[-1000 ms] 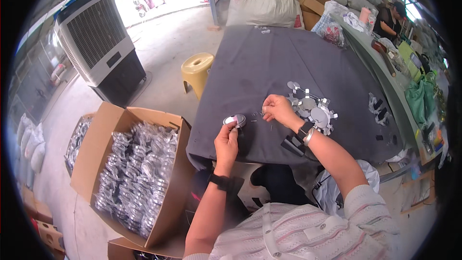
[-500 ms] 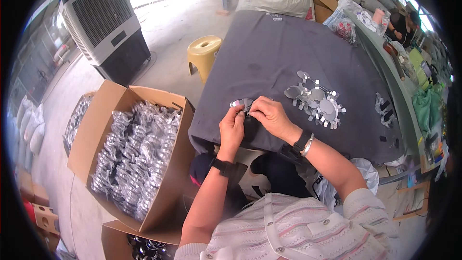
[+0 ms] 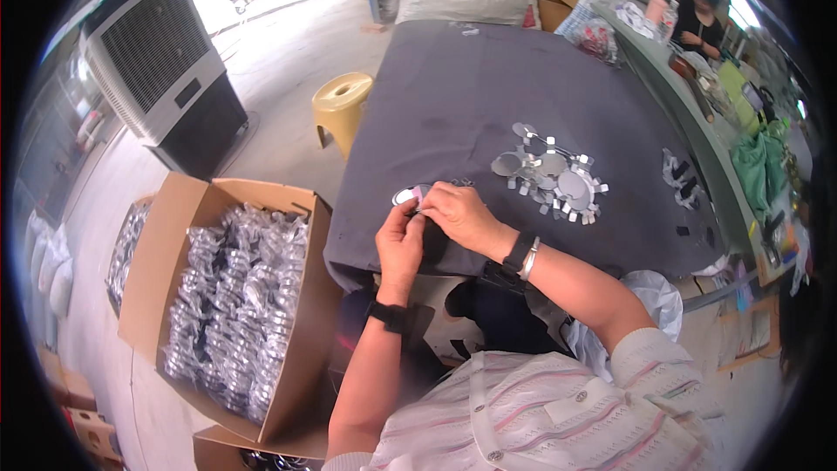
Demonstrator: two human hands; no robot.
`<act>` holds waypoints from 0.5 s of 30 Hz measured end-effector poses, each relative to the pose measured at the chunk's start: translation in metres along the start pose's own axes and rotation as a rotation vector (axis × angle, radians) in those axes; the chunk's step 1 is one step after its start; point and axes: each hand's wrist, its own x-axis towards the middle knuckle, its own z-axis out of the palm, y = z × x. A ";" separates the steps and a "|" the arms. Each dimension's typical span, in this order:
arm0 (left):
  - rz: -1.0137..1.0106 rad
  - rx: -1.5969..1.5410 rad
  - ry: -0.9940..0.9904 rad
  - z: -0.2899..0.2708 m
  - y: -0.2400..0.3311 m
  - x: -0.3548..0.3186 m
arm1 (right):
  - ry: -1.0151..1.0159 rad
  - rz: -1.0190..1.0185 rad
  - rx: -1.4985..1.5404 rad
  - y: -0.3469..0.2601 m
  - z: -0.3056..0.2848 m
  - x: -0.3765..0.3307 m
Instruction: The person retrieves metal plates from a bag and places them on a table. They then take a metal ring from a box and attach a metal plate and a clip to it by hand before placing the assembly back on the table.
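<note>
At the near edge of the cloth-covered table, my left hand holds a small round mirror-like piece with a white and pink patch on it, its thumb and fingers pinched at the rim. My right hand meets it there, fingertips pressed together at the near edge of the same piece. Whatever lies between those right fingertips is too small to make out. To the right of my hands lies a loose pile of flat round grey discs with small white tabs.
An open carton full of plastic-wrapped round pieces stands left of the grey-covered table. Behind it are a yellow stool and a tall air cooler. Another person sits at the far right, beyond a green ledge.
The whole view has shifted, so table and hands appear farther left. Both hands stay together at the round piece, whose white and pink patch now faces up more clearly.
</note>
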 end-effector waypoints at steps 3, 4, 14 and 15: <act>-0.060 0.028 0.001 0.004 0.010 -0.001 | -0.105 0.051 0.054 0.007 -0.011 0.003; -0.077 0.041 0.019 0.005 0.013 -0.001 | -0.101 0.056 0.048 0.013 -0.019 0.003; -0.035 0.215 0.099 0.010 0.000 0.009 | -0.537 -0.059 -0.466 0.045 -0.081 -0.018; -0.027 0.213 0.090 0.010 0.000 0.008 | -0.560 -0.167 -0.534 0.046 -0.080 -0.020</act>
